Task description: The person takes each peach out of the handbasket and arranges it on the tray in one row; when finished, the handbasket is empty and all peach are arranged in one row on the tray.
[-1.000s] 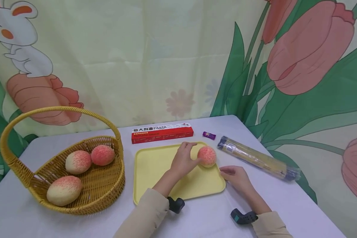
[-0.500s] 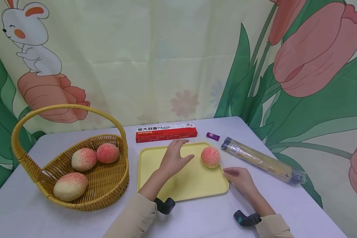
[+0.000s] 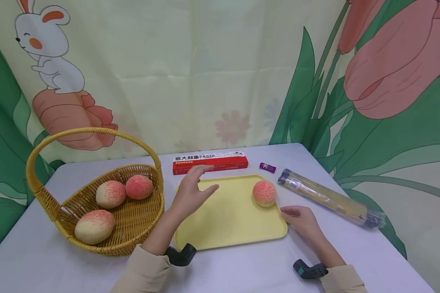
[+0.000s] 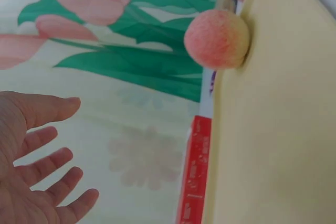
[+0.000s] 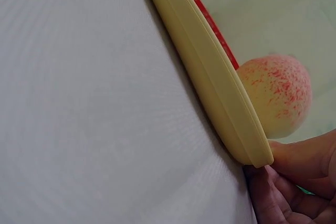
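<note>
In the head view a pale yellow tray [image 3: 231, 224] lies on the table, with a pink, speckled peach [image 3: 265, 193] near its right end. My left hand [image 3: 190, 194] is over the tray's left end, fingers spread and holding nothing; the left wrist view shows its separated fingers [image 4: 50, 166] well away from the peach [image 4: 218, 39]. At the tray's right edge, my right hand [image 3: 302, 221] pinches the rim. Seen from the right wrist, the thumb [image 5: 304, 156] is on top of the tray's corner and the other fingers are curled below it.
A wicker basket [image 3: 160, 207] with a tall handle stands at left, holding several peaches [image 3: 95, 226]. Behind the tray lies a red pasta box [image 3: 227, 163]. A small purple packet [image 3: 267, 167] and a long clear-wrapped bundle [image 3: 326, 198] lie toward the right table edge.
My left hand has moved left, away from the peach on the tray, toward the basket side. The right hand keeps its place at the tray's edge. The head view has shifted slightly.
</note>
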### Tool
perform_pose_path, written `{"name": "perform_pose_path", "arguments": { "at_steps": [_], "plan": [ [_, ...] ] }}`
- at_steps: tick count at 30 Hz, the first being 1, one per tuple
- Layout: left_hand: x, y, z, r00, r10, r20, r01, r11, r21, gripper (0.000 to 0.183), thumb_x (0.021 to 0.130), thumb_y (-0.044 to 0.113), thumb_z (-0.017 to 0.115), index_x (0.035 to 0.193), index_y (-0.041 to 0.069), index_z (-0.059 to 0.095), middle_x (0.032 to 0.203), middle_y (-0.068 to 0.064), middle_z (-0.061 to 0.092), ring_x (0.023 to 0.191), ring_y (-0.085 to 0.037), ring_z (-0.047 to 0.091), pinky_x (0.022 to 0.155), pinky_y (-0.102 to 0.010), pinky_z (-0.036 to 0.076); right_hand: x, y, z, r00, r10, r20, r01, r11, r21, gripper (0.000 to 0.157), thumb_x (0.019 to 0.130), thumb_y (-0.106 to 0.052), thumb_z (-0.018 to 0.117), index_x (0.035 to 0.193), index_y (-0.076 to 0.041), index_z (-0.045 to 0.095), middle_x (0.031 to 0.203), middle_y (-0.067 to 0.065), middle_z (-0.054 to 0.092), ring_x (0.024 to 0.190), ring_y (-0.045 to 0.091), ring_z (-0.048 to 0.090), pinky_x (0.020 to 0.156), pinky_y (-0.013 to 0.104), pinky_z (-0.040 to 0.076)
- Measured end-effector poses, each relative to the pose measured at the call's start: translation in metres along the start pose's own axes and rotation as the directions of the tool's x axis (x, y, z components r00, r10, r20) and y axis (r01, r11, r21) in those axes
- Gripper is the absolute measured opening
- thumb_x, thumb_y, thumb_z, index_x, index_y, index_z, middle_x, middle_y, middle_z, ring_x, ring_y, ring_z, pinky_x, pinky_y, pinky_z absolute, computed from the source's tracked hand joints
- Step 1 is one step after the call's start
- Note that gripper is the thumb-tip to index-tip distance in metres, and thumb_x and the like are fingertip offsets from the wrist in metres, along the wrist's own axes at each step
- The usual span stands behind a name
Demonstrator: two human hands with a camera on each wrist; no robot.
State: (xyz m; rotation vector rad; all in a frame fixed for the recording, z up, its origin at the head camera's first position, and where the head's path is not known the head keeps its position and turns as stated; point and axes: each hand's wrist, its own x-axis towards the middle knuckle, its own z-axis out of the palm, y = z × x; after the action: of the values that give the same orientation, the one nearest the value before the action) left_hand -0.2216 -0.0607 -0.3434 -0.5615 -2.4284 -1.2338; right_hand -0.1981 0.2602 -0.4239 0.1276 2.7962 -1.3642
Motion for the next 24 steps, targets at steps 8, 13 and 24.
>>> {"name": "perform_pose_path", "arguments": {
  "at_steps": [8, 13, 24],
  "plan": [
    [-0.004, 0.001, -0.043, 0.991, 0.095, -0.096, -0.100, 0.994, -0.048, 0.047, 0.075, 0.005, 0.075, 0.119, 0.004, 0.057, 0.119, -0.011, 0.054, 0.109, -0.024, 0.050, 0.086, -0.042, 0.047, -0.001, -0.002, 0.000, 1.000, -0.003, -0.006, 0.003, 1.000, 0.004, 0.029, 0.086, -0.013, 0.061, 0.108, 0.007, 0.062, 0.106, 0.022, 0.062, 0.104, 0.038, 0.055, 0.085, 0.045, 0.046],
    [-0.008, -0.002, -0.073, 0.990, 0.144, -0.008, -0.144, 0.988, -0.056, 0.049, 0.075, 0.006, 0.075, 0.120, 0.008, 0.057, 0.122, -0.005, 0.053, 0.114, -0.019, 0.047, 0.087, -0.044, 0.046, -0.002, -0.001, 0.001, 1.000, 0.000, -0.009, 0.000, 1.000, 0.006, 0.029, 0.086, -0.013, 0.062, 0.107, 0.007, 0.062, 0.106, 0.022, 0.062, 0.103, 0.038, 0.055, 0.085, 0.044, 0.046],
    [-0.013, -0.018, -0.117, 0.990, 0.136, 0.026, -0.135, 0.990, -0.034, 0.040, 0.077, 0.008, 0.074, 0.115, 0.009, 0.061, 0.112, -0.001, 0.061, 0.099, -0.016, 0.055, 0.083, -0.030, 0.048, -0.001, 0.000, 0.000, 1.000, 0.010, -0.006, -0.010, 1.000, -0.012, 0.030, 0.087, -0.014, 0.062, 0.108, 0.007, 0.062, 0.106, 0.021, 0.062, 0.105, 0.038, 0.054, 0.086, 0.046, 0.045]
  ]
}}
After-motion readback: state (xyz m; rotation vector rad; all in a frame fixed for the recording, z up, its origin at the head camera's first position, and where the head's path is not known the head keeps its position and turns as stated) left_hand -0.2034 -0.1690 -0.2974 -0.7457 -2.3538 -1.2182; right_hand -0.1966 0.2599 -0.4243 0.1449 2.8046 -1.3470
